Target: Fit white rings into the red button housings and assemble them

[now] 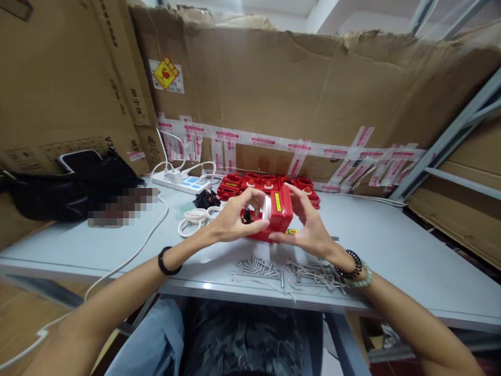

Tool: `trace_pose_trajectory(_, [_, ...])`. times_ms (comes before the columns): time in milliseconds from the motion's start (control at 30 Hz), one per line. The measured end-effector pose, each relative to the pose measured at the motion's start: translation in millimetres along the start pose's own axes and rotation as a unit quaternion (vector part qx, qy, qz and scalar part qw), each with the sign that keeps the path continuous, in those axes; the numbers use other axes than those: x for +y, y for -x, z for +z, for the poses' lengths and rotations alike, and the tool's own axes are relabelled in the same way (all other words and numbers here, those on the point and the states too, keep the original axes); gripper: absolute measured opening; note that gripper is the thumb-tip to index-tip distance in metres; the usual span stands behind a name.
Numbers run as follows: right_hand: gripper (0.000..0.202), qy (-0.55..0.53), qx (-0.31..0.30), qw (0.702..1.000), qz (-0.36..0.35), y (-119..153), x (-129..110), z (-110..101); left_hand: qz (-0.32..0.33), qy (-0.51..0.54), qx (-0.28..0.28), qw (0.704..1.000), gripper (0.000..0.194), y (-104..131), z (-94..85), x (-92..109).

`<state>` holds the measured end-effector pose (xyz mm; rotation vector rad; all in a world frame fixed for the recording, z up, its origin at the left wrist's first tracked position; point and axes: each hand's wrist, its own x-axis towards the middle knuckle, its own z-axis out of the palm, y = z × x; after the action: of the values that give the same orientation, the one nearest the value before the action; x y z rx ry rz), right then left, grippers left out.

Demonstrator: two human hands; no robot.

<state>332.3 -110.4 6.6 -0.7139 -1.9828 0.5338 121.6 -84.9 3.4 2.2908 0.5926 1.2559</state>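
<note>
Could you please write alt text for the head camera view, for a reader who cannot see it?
A left hand holds a white ring against a red housing gripped by the right hand, above a pale table. Small metal pieces lie in front, white rings to the left, and more red housings stand behind, before a taped cardboard wall.

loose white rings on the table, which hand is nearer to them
Left: the left hand is beside the loose white rings; the right hand is farther off, right of the red box.
</note>
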Motion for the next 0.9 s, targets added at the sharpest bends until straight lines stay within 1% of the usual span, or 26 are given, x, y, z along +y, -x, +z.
trace_pose_trajectory(133, [0.095,0.053,0.008,0.998,-0.031,2,4,-1,-0.074,0.111,-0.023,0.991,0.038,1,6.2,-4])
trace_pose_trajectory(233, [0.09,0.099,0.02,0.992,-0.077,2,7,-2,-0.121,0.171,-0.034,0.977,0.031,-1,7.5,-4])
trace_pose_trajectory(300, [0.085,0.142,0.014,0.982,-0.124,1,7,-3,-0.131,0.161,-0.05,0.977,0.029,-3,6.9,-3])
trace_pose_trajectory(400, [0.08,0.205,-0.014,0.961,-0.184,0,4,-5,-0.138,0.106,-0.077,0.982,0.047,-5,6.5,-3])
trace_pose_trajectory(500, [0.081,0.225,-0.019,0.954,-0.198,1,3,-5,-0.198,0.112,-0.104,0.968,0.057,-2,7.0,-5])
trace_pose_trajectory(533, [0.081,0.224,-0.014,0.955,-0.193,2,4,-5,-0.213,0.116,-0.108,0.964,0.058,-1,6.9,-5])
trace_pose_trajectory(567, [0.082,0.222,-0.007,0.958,-0.184,2,5,-5,-0.215,0.115,-0.102,0.964,0.059,0,6.5,-5])
trace_pose_trajectory(600, [0.082,0.22,0.005,0.96,-0.173,2,6,-5,-0.2,0.111,-0.087,0.97,0.057,1,5.8,-5])
trace_pose_trajectory(633, [0.083,0.219,0.019,0.962,-0.161,2,7,-5,-0.17,0.104,-0.067,0.978,0.051,1,4.9,-4])
trace_pose_trajectory(700, [0.083,0.217,0.045,0.966,-0.133,2,9,-4,-0.092,0.094,-0.034,0.991,0.038,2,3.0,-2])
trace_pose_trajectory(767, [0.084,0.207,0.067,0.97,-0.107,1,10,-4,-0.028,0.096,-0.032,0.994,0.049,1,1.8,0])
trace_pose_trajectory(800, [0.083,0.199,0.072,0.973,-0.098,1,10,-4,-0.007,0.093,-0.034,0.995,0.053,1,1.6,0])
trace_pose_trajectory(833, [0.083,0.189,0.075,0.975,-0.092,0,11,-3,0.007,0.092,-0.034,0.995,0.053,1,1.7,0])
trace_pose_trajectory(900, [0.084,0.167,0.074,0.98,-0.085,0,11,-3,0.01,0.108,-0.038,0.993,0.05,0,2.0,-1])
